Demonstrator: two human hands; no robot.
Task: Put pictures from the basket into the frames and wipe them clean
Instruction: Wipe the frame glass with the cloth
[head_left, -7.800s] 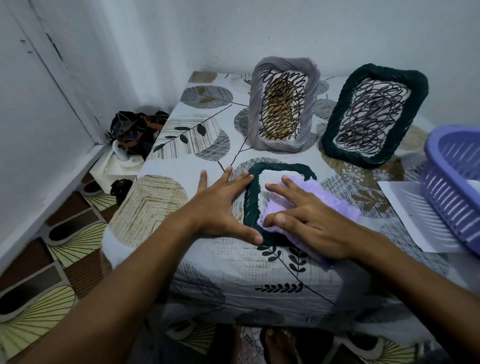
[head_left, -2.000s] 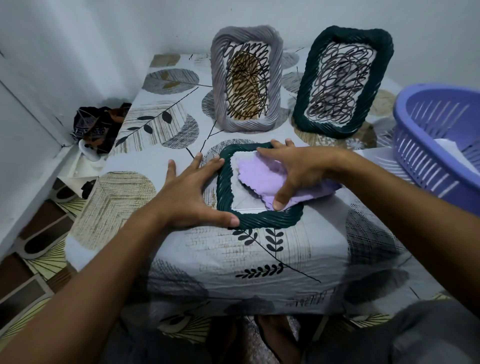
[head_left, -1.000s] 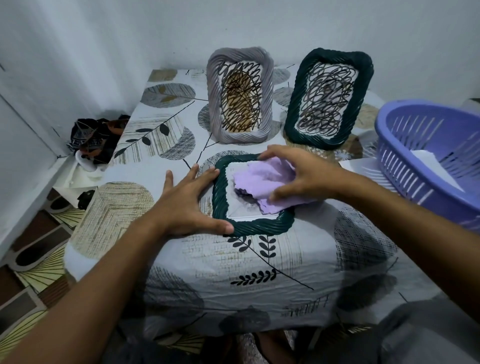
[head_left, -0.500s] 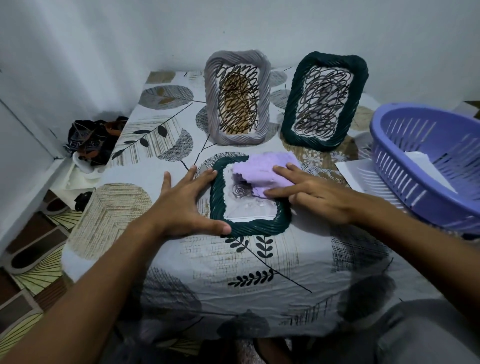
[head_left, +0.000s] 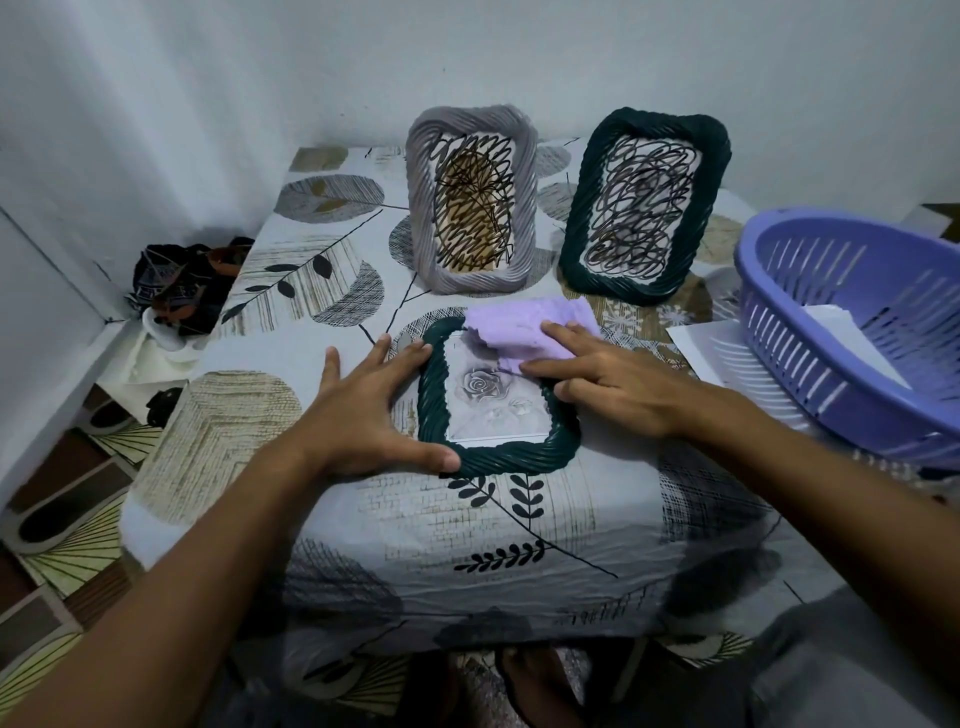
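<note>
A dark green woven frame (head_left: 506, 457) lies flat near the table's front edge, with a grey rose picture (head_left: 483, 387) showing behind its glass. My left hand (head_left: 363, 415) rests spread against the frame's left side, thumb at its lower edge. My right hand (head_left: 608, 384) presses a purple cloth (head_left: 524, 327) with straight fingers onto the frame's upper right corner. Behind stand a grey frame (head_left: 470, 200) and a second dark green frame (head_left: 644, 208), both upright with scribbled pictures. The purple basket (head_left: 831, 332) at the right holds white paper.
A white sheet (head_left: 717, 348) lies partly under the basket. The table wears a leaf-patterned cloth (head_left: 322, 291) and stands against the back wall. Dark items (head_left: 182, 286) sit on a low white stand at the left. Patterned floor tiles (head_left: 67, 525) lie below.
My right hand has slid the cloth up and to the right across the glass, uncovering the rose picture. My left hand has stayed on the frame's left side.
</note>
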